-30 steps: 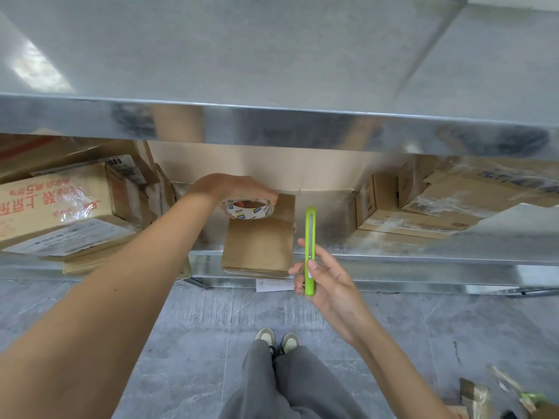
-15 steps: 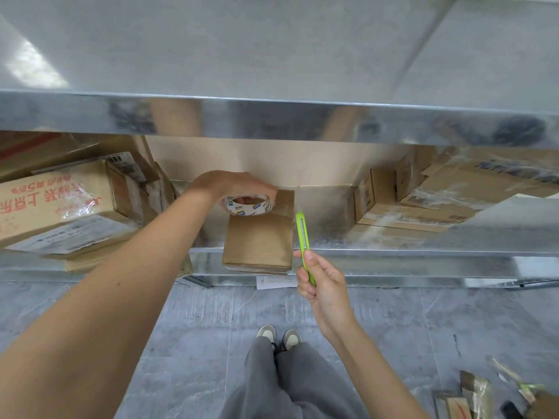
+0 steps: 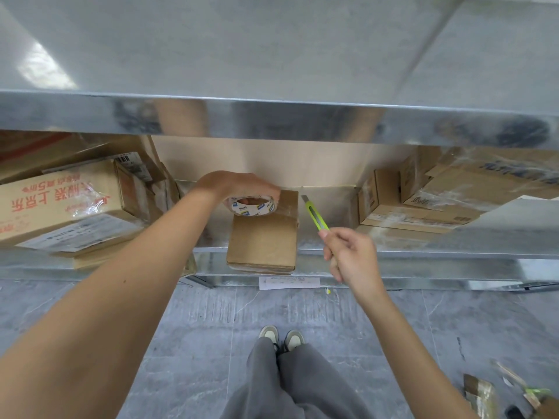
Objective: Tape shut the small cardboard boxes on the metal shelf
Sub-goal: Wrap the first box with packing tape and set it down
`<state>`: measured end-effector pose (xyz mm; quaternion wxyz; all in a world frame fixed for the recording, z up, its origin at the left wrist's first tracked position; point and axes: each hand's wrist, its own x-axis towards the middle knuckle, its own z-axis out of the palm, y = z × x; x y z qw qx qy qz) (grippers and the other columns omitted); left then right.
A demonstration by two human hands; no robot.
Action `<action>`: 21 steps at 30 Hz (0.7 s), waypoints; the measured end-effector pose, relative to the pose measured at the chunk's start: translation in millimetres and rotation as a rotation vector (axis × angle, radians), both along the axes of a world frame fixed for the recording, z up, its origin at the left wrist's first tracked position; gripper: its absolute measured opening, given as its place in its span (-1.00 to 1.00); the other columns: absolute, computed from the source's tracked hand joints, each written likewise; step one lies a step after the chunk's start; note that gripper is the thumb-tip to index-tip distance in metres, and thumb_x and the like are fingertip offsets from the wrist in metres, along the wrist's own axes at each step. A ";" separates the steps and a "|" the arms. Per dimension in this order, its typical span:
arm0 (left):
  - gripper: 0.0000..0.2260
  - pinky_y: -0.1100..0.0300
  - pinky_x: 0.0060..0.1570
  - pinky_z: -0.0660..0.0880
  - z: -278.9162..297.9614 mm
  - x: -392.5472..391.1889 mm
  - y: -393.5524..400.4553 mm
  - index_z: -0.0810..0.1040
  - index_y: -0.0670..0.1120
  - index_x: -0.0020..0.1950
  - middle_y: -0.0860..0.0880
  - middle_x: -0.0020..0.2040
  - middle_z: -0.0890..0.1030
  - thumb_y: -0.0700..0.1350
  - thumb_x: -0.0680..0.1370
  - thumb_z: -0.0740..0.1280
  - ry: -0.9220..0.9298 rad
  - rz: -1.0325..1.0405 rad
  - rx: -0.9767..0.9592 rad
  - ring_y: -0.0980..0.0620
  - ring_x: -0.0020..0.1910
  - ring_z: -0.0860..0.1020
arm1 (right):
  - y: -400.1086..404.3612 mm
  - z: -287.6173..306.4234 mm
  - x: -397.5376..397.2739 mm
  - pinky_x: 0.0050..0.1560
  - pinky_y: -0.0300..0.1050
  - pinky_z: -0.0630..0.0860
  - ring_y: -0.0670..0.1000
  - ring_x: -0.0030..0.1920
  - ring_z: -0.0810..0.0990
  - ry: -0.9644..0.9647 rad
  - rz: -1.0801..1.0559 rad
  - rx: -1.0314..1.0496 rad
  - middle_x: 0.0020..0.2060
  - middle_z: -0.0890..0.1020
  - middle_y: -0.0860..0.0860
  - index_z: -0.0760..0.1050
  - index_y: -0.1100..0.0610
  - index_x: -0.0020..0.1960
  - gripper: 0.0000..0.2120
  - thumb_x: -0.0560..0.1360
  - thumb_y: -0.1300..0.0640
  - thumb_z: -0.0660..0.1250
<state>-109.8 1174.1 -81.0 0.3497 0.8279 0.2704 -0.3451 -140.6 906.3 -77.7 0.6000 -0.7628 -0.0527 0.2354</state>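
One tape roll, one cutter, perhaps seven boxes.

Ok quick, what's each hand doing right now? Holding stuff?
Left hand: holding the roll of tape against the small cardboard box.
Right hand: gripping the green utility knife, blade out.

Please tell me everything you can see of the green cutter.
The cutter is a slim utility knife with a bright yellow-green plastic body and a short grey blade out at its tip. The right hand pinches its lower end, tilting it so the blade points up and left, close to the small box's far right corner. Contact is unclear.
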 end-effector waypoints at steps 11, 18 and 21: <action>-0.59 0.27 -0.48 0.48 -0.4 1.7 -2.7 0.67 0.09 -0.18 0.00 -0.22 0.63 0.29 0.10 0.42 0.018 0.029 0.006 0.02 -0.33 0.58 | 31.5 -12.7 12.9 -0.37 -0.09 0.16 0.02 -0.43 0.21 -0.253 0.144 -0.323 -0.53 0.27 0.07 0.33 0.28 -0.39 -0.60 0.53 0.11 0.30; -0.57 0.26 -0.48 0.47 -1.0 3.1 -1.5 0.66 0.06 -0.18 0.01 -0.30 0.62 0.30 0.10 0.41 0.017 0.020 0.024 0.05 -0.47 0.56 | 38.1 -12.7 14.9 -0.37 -0.11 0.21 0.04 -0.44 0.25 -0.239 0.135 -0.358 -0.52 0.32 0.10 0.39 0.36 -0.38 -0.61 0.52 0.13 0.31; -0.60 0.25 -0.43 0.50 -0.1 3.1 -0.5 0.66 0.07 -0.20 0.01 -0.32 0.61 0.29 0.12 0.42 0.030 0.020 0.004 0.04 -0.43 0.56 | 41.0 -12.0 13.9 -0.36 -0.10 0.23 0.04 -0.43 0.25 -0.235 0.133 -0.370 -0.53 0.32 0.11 0.40 0.37 -0.38 -0.62 0.51 0.14 0.32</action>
